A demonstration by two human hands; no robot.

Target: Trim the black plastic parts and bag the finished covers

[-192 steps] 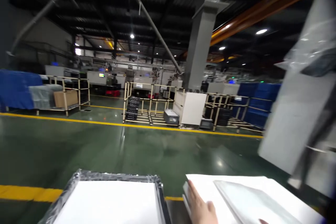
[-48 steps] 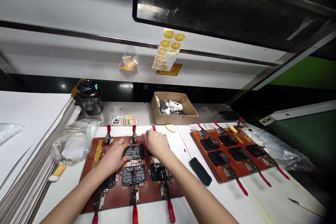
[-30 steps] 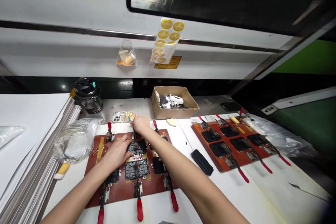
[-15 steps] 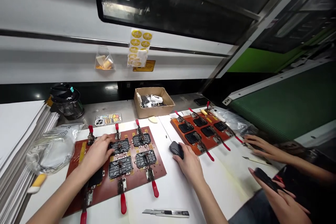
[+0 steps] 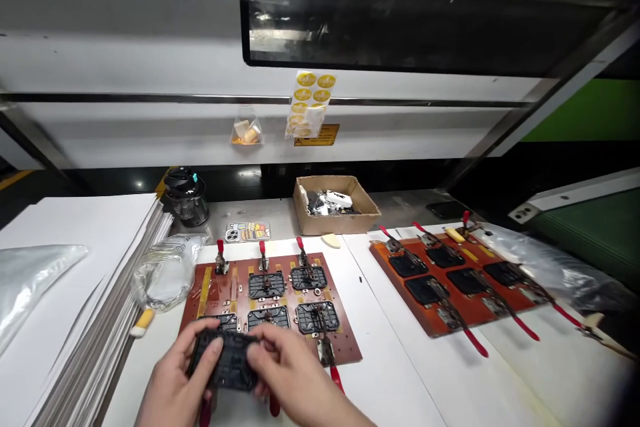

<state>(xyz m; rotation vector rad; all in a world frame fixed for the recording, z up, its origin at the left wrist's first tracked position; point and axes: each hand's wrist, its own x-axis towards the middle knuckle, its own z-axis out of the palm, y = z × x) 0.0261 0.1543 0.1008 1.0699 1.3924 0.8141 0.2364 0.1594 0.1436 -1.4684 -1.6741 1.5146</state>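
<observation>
Between my two hands is a black plastic cover [image 5: 230, 361], its ribbed inner side facing up, tilted over the front of the left fixture board [image 5: 347, 345]. My left hand [image 5: 177, 377] grips its left end with the thumb on top. At the right end, my right hand [image 5: 295, 370] pinches it with thumb and fingers. Behind them, similar black covers [image 5: 319, 317] sit on the reddish-brown board under toggle clamps with red handles [image 5: 301, 244]. My hands hide the board's front-left part.
Another fixture board [image 5: 435, 327] with clamped black parts lies to the right. A cardboard box [image 5: 340, 223] of parts stands behind. On the left are a paper stack [image 5: 135, 240], a plastic bag with a coil [image 5: 167, 280] and a dark jar [image 5: 187, 203].
My left hand has come off the board's upper-left area and my right hand has moved left; both now hold a black cover. The view turned left; a co-worker's hands and the knife left view.
</observation>
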